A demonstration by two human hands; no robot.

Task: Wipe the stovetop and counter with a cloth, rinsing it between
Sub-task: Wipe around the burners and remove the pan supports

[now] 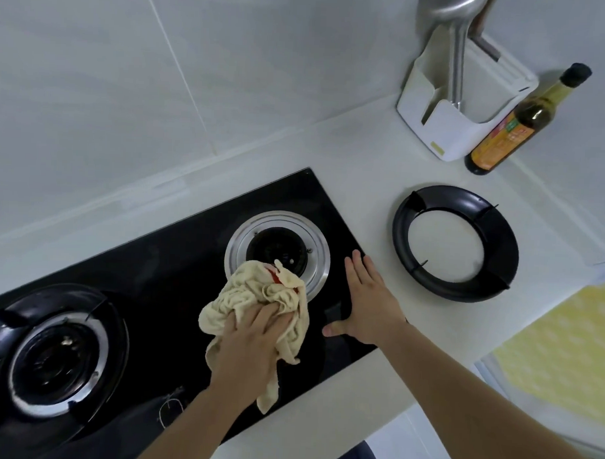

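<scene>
While the pale counter (374,379) stretches wide under the tiled wall, the black glass stovetop (176,259) is where the action is. Its left burner (55,354) wears its pot support; the right burner (276,250) sits bare inside its steel ring, because its own black pot support (455,243) lies out on the counter, well apart to the right. Behind that, a white utensil holder (449,107) with a metal ladle (455,39) standing in it, and a dark sauce bottle (524,120) just beside it.

Now the hands. The left hand (252,344) has its fingers curled into a bunched cream cloth (261,296), gripping it firmly, and the cloth is pressed on the glass at the near edge of the steel ring, its front folds lapping over it. The right hand (367,300) lies flat, fingers straight and holding nothing, palm braced on the stovetop's right edge.

By the look of it, this is the stovetop wipe, mid-way, working round the exposed burner. Next, I'd say, comes a firm sweep round that ring and across the glass, keeping loose folds out of the burner well, then the counter, with a rinse between.
</scene>
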